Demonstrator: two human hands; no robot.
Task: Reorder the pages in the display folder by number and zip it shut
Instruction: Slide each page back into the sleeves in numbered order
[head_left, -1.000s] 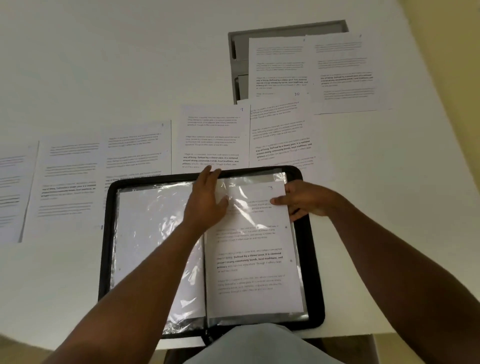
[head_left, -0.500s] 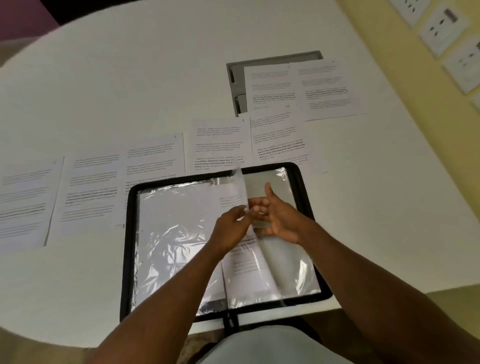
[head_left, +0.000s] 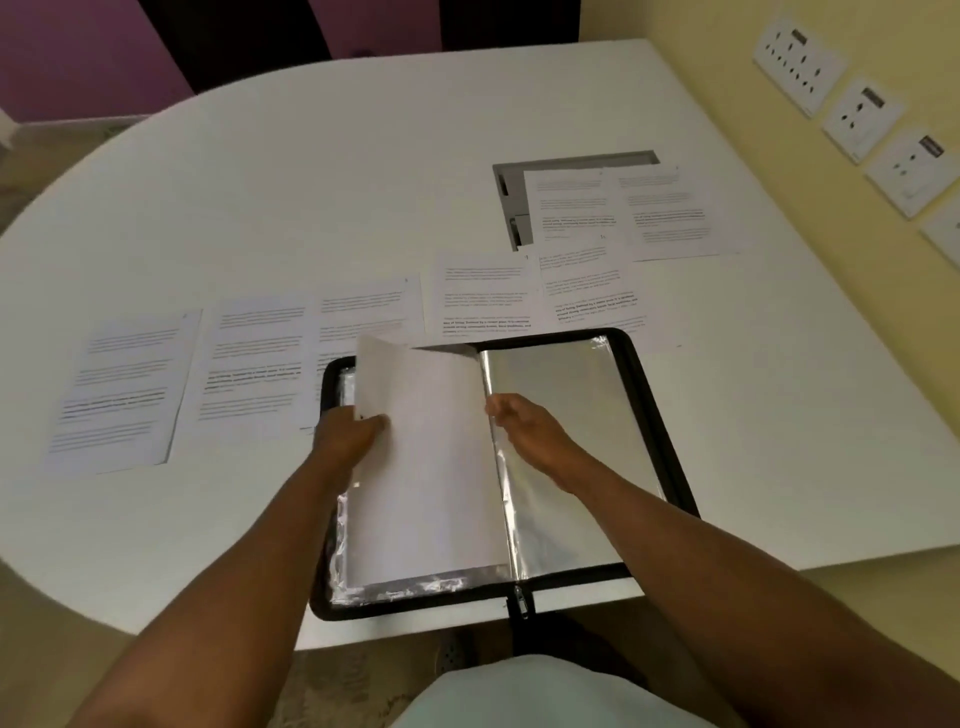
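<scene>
Head view, left hand gripping page

One display folder, two hands, roughly seven loose pages and four wall sockets.

The open display folder lies at the near edge of the table; loose pages spread behind it and off to its left; two more sheets sit farther back right, overlapping a recessed panel; wall sockets line the right.
</scene>
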